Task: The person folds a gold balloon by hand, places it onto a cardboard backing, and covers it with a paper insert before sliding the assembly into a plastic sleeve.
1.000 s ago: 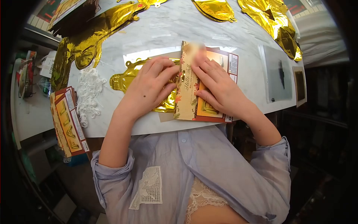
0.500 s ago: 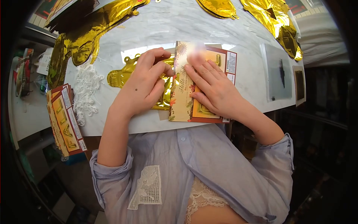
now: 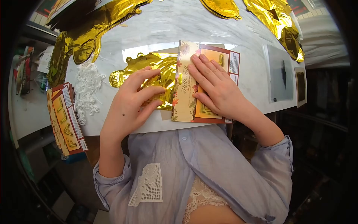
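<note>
A printed balloon card [image 3: 185,98] with "Hello Fall" lettering and leaf decoration lies near the table's front edge. My right hand [image 3: 215,84] rests flat on it, fingers stretched out side by side. Left of the card, and partly hidden under it, is a flat gold foil balloon [image 3: 143,61] with small tabs on its edge. My left hand [image 3: 128,99] is over this foil, fingers apart and curved, with nothing between them. The fingertips of that hand point towards the card's left edge, a short way from it.
White string [image 3: 86,91] lies in a tangled heap on the left. Beside it, a stack of "FALL" cards [image 3: 67,119] sits at the table's left edge. More gold foil balloons [image 3: 87,43] lie at the back left and back right. A clear plastic sleeve [image 3: 279,74] lies on the right.
My left hand has drawn back left and down from the card's edge, its fingers opening wider. My right hand's raised, blurred finger has come down flat on the card.
</note>
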`<state>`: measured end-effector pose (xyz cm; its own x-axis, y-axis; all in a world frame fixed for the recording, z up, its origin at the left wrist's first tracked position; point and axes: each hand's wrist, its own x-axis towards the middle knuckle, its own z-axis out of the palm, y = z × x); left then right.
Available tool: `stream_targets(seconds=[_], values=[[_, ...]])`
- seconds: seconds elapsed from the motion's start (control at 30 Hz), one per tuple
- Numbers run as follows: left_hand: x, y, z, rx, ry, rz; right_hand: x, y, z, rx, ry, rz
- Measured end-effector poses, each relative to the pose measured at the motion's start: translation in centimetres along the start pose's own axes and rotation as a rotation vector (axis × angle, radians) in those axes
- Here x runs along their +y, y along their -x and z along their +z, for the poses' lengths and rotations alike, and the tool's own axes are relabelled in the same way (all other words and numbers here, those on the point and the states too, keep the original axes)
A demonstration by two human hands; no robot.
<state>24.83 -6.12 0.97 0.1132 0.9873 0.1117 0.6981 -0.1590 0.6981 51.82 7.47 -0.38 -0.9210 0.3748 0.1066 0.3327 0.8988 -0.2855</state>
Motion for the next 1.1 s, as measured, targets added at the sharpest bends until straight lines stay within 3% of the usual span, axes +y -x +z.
stream_targets(seconds=[0.87,0.93,1.03,1.1], values=[[-0.8,0.6,1.0,0.084,0.020,0.060,-1.5,-1.7,0.2,0.090,0.033,-0.030],[-0.1,1.6,1.1,0.247,-0.111,0.017,-1.4,-1.8,0.3,0.100,0.029,-0.032],[3.0,4.6,0.9,0.491,-0.025,-0.261,-1.3,-1.6,0.6,0.118,0.023,-0.034],[5.4,6.8,2.3,0.670,0.522,-0.443,-1.3,-1.5,0.8,0.128,0.017,-0.037]])
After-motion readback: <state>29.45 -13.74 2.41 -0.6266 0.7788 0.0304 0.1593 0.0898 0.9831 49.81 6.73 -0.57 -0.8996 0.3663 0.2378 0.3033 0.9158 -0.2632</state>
